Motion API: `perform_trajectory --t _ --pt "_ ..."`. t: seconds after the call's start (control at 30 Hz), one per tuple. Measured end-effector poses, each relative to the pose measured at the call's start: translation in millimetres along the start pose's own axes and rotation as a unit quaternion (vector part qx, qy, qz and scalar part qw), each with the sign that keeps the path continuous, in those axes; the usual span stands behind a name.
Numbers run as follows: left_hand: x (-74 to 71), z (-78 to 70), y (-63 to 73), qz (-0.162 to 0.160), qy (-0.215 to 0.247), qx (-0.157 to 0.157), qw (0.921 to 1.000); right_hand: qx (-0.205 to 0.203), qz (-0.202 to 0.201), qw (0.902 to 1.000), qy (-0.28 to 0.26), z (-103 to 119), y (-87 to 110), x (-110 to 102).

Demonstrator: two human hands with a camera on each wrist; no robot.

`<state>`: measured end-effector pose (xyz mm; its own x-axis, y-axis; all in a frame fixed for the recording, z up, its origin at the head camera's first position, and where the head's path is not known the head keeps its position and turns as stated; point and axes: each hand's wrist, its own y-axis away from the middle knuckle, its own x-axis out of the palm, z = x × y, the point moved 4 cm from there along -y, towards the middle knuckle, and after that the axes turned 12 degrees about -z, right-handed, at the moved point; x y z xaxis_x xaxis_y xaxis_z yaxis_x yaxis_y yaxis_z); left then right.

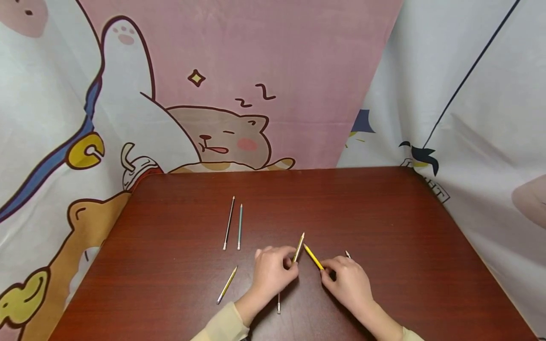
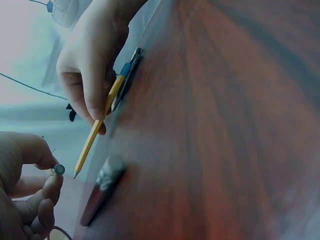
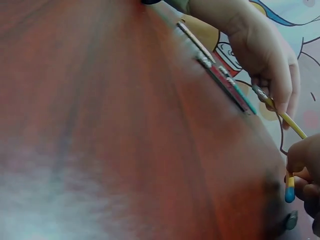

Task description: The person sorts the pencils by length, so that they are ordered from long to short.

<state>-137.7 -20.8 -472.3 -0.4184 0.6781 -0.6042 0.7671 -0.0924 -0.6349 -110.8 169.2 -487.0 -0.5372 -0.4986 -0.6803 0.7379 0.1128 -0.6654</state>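
Observation:
My left hand (image 1: 273, 269) pinches a yellow pencil (image 1: 300, 244) whose point faces away from me. To its right, my right hand (image 1: 349, 280) pinches another yellow pencil (image 1: 313, 256), its point angled toward the first pencil. The left wrist view shows this right-hand pencil (image 2: 90, 145) with a blue end, raised over the table. Its blue end (image 3: 290, 194) sticks out below the fingers in the right wrist view. Partly hidden under my left hand lies a pencil (image 1: 279, 305). A pencil tip (image 1: 347, 254) peeks out beyond my right hand.
On the reddish-brown table (image 1: 384, 213), a black pencil (image 1: 229, 222) and a teal pencil (image 1: 240, 227) lie side by side, left of centre. Closer to me is a yellow pencil (image 1: 227, 285), beside the left forearm. Cartoon-printed cloth (image 1: 298, 71) hangs behind the table.

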Motion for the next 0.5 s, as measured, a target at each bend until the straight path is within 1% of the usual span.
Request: perform_trajectory --t 0.13,0.23,0.33,0.5 --pt "-6.6 2.5 -2.8 -0.008 0.014 -0.021 0.9997 0.045 0.009 0.9988 -0.018 -1.3 -6.3 -1.2" --pt "-10.3 5.1 -4.4 -0.011 0.021 -0.033 0.9992 0.069 0.012 0.9970 -0.031 -2.0 -11.3 -1.4" --pt "-13.2 8.2 -5.2 -0.015 0.027 -0.044 0.9985 0.087 0.018 0.9952 -0.041 -3.1 -15.2 -0.2" --pt "-19.0 14.2 -5.7 -0.030 0.035 -0.061 0.9971 0.110 0.029 0.9920 -0.055 -4.3 -20.2 2.0"
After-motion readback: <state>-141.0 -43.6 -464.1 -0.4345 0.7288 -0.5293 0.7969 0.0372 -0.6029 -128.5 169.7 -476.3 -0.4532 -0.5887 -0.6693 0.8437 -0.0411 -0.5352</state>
